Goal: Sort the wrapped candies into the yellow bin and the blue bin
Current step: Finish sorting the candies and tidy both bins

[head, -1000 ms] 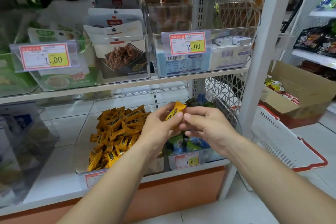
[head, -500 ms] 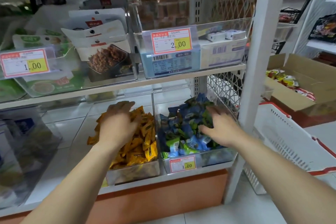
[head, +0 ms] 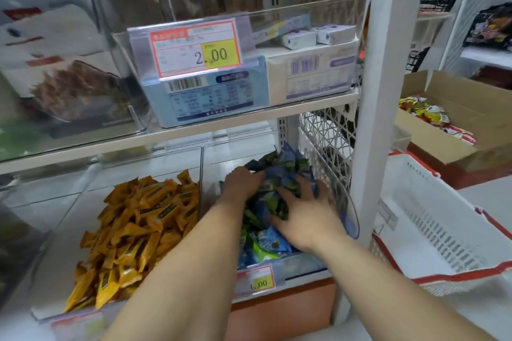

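Both hands are down in the clear bin (head: pixel 345 202) of blue and green wrapped candies (head: pixel 273 174) on the lower shelf (head: pixel 55 218). Spread flat, the right hand (head: pixel 306 216) lies palm-down on the pile with fingers splayed and open, holding nothing that shows. Farther back in the same bin, the left hand (head: pixel 242 182) has its fingers curled down into the wrappers — whether it grips a candy I cannot tell, since the fingertips are buried. Just left of this bin, wall against wall, stands a second clear bin (head: pixel 201 171) heaped with yellow wrapped candies (head: pixel 138 227). On the bin's front edge hangs a price tag (head: pixel 256 279) with a yellow patch. Right of the bin, past the white shelf post (head: pixel 376 119), a white basket with red trim (head: pixel 432 230) sits — behind it, an open cardboard box (head: pixel 471 135) of snack packets.
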### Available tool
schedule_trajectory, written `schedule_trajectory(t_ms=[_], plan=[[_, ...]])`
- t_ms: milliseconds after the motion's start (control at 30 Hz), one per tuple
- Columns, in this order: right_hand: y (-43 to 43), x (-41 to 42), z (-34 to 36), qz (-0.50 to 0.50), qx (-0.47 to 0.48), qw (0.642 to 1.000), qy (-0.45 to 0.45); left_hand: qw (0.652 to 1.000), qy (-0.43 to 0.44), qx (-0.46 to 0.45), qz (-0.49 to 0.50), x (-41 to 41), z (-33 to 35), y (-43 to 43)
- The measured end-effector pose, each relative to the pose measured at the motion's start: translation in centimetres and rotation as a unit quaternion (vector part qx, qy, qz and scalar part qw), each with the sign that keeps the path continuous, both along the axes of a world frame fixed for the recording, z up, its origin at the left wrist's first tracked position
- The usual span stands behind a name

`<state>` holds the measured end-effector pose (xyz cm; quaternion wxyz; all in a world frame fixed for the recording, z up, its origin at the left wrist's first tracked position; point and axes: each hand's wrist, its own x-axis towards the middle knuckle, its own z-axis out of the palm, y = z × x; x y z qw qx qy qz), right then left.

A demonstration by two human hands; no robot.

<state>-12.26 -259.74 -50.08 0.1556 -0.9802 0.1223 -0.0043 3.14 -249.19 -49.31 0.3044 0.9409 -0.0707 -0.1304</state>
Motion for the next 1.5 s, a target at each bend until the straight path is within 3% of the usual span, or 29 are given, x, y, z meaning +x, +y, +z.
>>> schedule_trajectory(t_ms=[200, 367, 600, 767, 1000, 1100, 1267, 1400, 1500], plan=[[-0.2, 0.2, -0.2, 0.009, -0.001, 1.0, -0.015, 0.987, 0.097, -0.129, -0.005, 1.3, -1.1, -0.6], [-0.1, 0.1, -0.4, 0.01, 0.005, 1.0, -0.026, 0.97, 0.177, -0.159, -0.042, 1.3, -1.1, -0.4], [0.0, 0.1, -0.3, 0.011, 0.012, 1.0, -0.026, 0.966, 0.13, -0.19, -0.116, 1.2, -0.8, -0.7], [0.0, -0.2, 0.2, 0.016, 0.023, 0.999, -0.019, 0.973, 0.043, -0.208, -0.092, 0.2, -0.4, -0.6], [-0.3, -0.8, 1.9, 0.024, 0.043, 0.999, 0.002, 0.979, -0.058, -0.052, -0.189, -0.6, 4.0, 1.1], [-0.4, -1.1, 2.8, 0.023, 0.068, 0.997, -0.031, 0.971, -0.091, -0.006, -0.219, -2.0, 5.5, 2.4], [-0.5, -1.4, 3.7, 0.045, 0.053, 0.986, -0.155, 0.959, -0.079, -0.011, -0.272, -5.3, 5.7, 4.1], [-0.4, -1.7, 3.3, 0.129, 0.014, 0.989, -0.065, 0.964, -0.06, -0.046, -0.256, -6.5, 5.7, 5.3], [-0.6, -1.9, 3.2, 0.113, -0.001, 0.991, -0.072, 0.969, -0.055, -0.097, -0.221, -6.9, 5.8, 5.7]])
